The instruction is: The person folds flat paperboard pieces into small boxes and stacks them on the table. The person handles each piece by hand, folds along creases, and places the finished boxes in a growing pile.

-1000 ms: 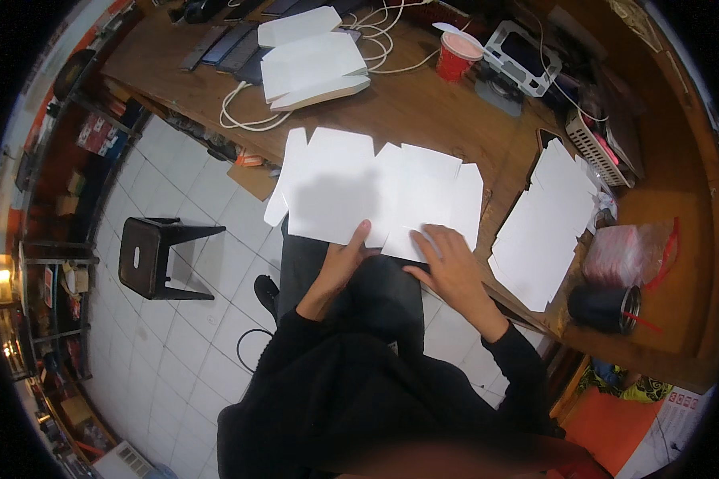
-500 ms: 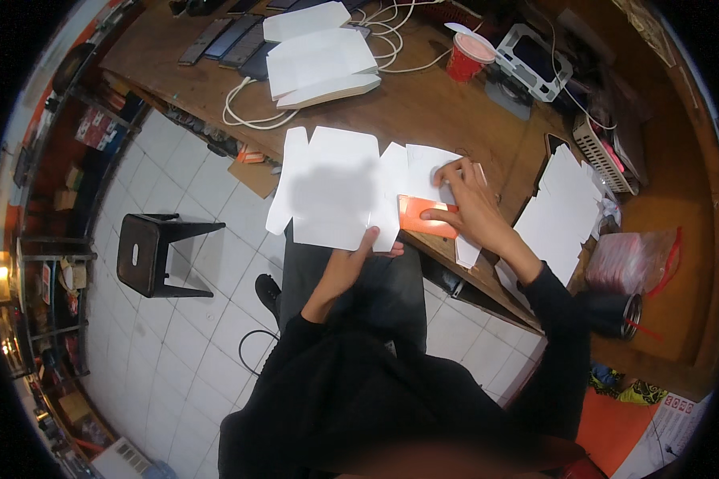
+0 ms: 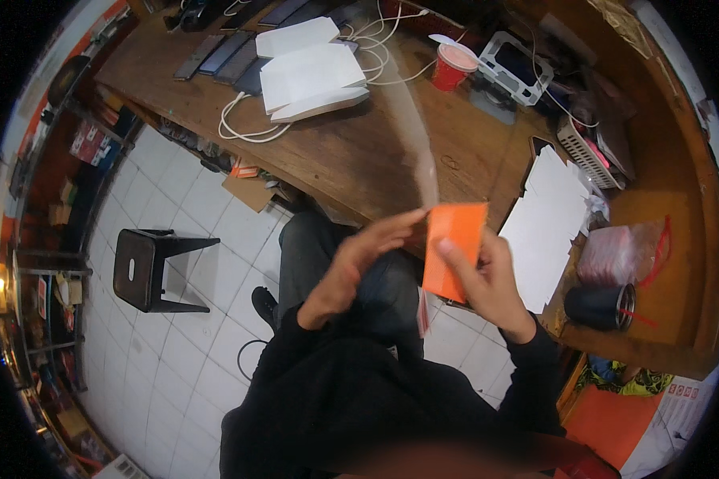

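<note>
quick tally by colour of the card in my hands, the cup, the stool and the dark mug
orange card, held by right hand: 1
red cup: 1
black stool: 1
black mug: 1
Orange 1, red 1, black 2. Total: 4

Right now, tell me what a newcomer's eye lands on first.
A bright orange flat card at centre, pinched by the right hand with the left hand touching its upper edge. Behind it runs a long brown wooden counter, with a red plastic cup at its far side.
</note>
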Tool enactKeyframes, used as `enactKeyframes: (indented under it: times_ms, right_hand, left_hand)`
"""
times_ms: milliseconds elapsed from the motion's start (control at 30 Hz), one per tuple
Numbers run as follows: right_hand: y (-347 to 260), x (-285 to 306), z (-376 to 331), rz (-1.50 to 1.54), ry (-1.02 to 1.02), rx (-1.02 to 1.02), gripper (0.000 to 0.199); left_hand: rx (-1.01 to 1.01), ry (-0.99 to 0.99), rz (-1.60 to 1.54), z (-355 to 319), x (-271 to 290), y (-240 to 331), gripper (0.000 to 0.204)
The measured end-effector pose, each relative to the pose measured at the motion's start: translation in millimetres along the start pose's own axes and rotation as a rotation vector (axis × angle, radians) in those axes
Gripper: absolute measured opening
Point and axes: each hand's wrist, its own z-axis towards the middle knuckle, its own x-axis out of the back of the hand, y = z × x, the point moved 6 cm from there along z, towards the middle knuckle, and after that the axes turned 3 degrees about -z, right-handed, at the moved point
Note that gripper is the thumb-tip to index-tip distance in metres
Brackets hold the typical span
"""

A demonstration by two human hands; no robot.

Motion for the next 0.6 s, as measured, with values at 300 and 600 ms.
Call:
enactKeyframes:
  times_ms: [300,600]
  right_hand:
    - [-45.9,-28.8,-10.3,-0.179,0.182,0.526,0.035]
    - [74.7,-54.5,11.6,-0.857,0.195,0.333,0.037]
  left_hand:
    - [0.096,0.511,0.260,-35.0,-0.3,3.1,0.038]
    - [0.075,0.626,0.630,-18.6,62.2,-19.3,0.036]
